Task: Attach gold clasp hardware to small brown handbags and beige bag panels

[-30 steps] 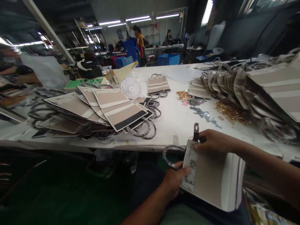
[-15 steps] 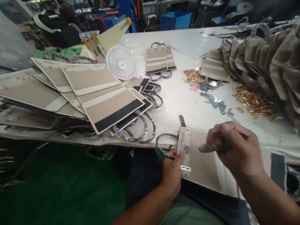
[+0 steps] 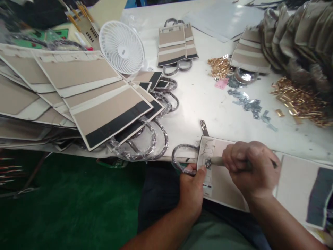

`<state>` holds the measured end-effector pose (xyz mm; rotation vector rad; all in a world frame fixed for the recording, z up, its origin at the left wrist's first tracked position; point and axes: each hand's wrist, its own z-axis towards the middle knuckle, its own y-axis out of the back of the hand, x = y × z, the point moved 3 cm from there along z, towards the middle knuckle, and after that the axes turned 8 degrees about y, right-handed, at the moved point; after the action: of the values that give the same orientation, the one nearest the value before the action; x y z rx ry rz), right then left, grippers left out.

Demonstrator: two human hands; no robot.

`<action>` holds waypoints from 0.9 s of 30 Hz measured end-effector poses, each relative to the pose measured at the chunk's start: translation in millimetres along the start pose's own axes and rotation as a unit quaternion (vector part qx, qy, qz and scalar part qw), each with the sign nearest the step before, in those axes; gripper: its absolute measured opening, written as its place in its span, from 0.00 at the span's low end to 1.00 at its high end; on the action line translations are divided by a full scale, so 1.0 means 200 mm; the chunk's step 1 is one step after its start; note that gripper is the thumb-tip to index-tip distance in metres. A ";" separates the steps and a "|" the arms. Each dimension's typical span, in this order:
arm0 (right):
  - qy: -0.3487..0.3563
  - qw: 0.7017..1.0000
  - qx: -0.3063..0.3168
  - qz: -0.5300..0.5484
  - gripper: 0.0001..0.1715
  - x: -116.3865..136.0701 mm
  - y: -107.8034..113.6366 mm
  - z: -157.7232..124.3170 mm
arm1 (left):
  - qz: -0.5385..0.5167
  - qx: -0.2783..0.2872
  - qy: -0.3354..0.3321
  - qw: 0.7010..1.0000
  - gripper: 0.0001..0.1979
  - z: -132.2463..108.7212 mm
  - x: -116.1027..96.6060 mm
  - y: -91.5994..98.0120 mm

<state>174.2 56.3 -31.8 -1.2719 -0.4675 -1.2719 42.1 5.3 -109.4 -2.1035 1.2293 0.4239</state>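
A beige bag panel (image 3: 229,184) with a plastic-wrapped handle (image 3: 173,156) lies across my lap and the table edge. My left hand (image 3: 191,189) pinches its left edge, thumb on top beside a small metal plate (image 3: 208,164). A dark strap with a metal end (image 3: 203,126) sticks out from the panel's far side. My right hand (image 3: 253,168) is wrapped round a grey, stick-like tool (image 3: 218,161) with a blunt end. That end points left and meets or nearly meets the metal plate; contact is unclear. The tool's other end is mostly hidden in my fist.
Stacked bag panels (image 3: 104,111) fill the left, next to a white fan (image 3: 122,48). Two panels (image 3: 171,45) lie further back. On the right are loose metal plates (image 3: 247,102), gold-coloured pieces (image 3: 299,100) and a row of bags (image 3: 283,38).
My right hand has moved left and slightly down, bringing the tool's blunt end to the metal plate. My left hand keeps its hold on the panel. The camera view has tilted down.
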 end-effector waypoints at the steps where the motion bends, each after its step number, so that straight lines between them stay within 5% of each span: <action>1: 0.014 1.000 0.016 -0.008 0.14 0.00 -0.01 -0.01 | 0.002 -0.001 -0.001 1.000 0.18 0.00 -0.01 0.00; 8: 0.009 1.000 0.013 -0.004 0.17 -0.04 -0.02 -0.02 | -0.041 0.004 0.018 0.999 0.16 -0.02 -0.01 -0.02; 13: -0.043 0.984 0.111 -0.133 0.25 -0.05 -0.06 0.00 | -0.026 0.023 -0.012 0.999 0.16 -0.03 -0.01 -0.02; 17: -0.084 0.983 0.105 -0.125 0.26 0.00 -0.11 0.07 | -0.018 0.019 -0.022 0.999 0.16 -0.03 0.02 -0.02; 20: -0.091 0.968 0.166 -0.162 0.27 0.03 -0.18 0.07 | -0.027 0.014 -0.032 0.999 0.15 -0.02 0.03 -0.02; 23: -0.066 0.941 0.239 -0.231 0.27 0.02 -0.23 0.03 | -0.046 0.018 -0.035 0.998 0.14 -0.02 0.02 -0.02; 27: -0.020 0.926 0.261 -0.272 0.28 0.04 -0.21 0.00 | -0.045 0.025 -0.029 0.998 0.14 -0.02 0.01 -0.02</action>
<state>139.2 61.4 -6.1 -0.7300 -1.1657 -1.4400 46.9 2.5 -106.2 -2.0809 1.0967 0.4060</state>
